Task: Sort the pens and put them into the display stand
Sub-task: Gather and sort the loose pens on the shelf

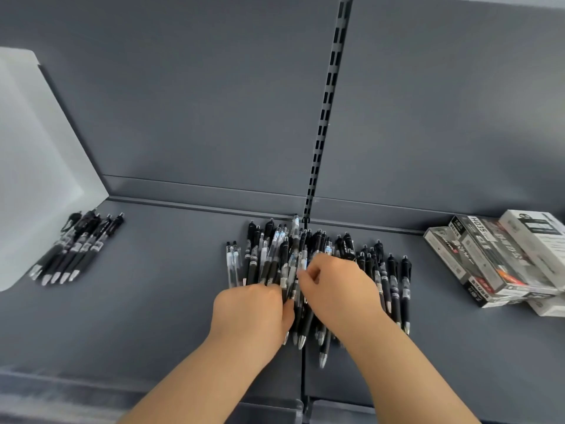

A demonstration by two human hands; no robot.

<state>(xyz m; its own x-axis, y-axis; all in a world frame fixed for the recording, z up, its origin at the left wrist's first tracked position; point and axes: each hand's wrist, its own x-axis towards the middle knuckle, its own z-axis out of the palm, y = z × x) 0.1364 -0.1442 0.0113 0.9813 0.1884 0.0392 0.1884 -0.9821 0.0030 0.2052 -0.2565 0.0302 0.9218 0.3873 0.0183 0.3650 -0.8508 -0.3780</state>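
Note:
A big pile of black and clear pens (pixel 275 249) lies on the dark grey shelf (pixel 168 286), at its middle. My left hand (pixel 250 310) rests on the pile's near left part, fingers curled around several pens. My right hand (pixel 339 286) sits on the pile's middle right, with thumb and forefinger pinching a pen. A separate row of black pens (pixel 76 249) lies side by side at the far left, next to a frosted white stand (pixel 36 166). Two clear pens (pixel 232 261) lie at the pile's left edge.
Several white and black pen boxes (pixel 501 258) are stacked at the right end of the shelf. A slotted upright rail (pixel 327 111) runs up the grey back wall. A seam splits the shelf under the pile. The shelf's front lip (pixel 61 390) is near me.

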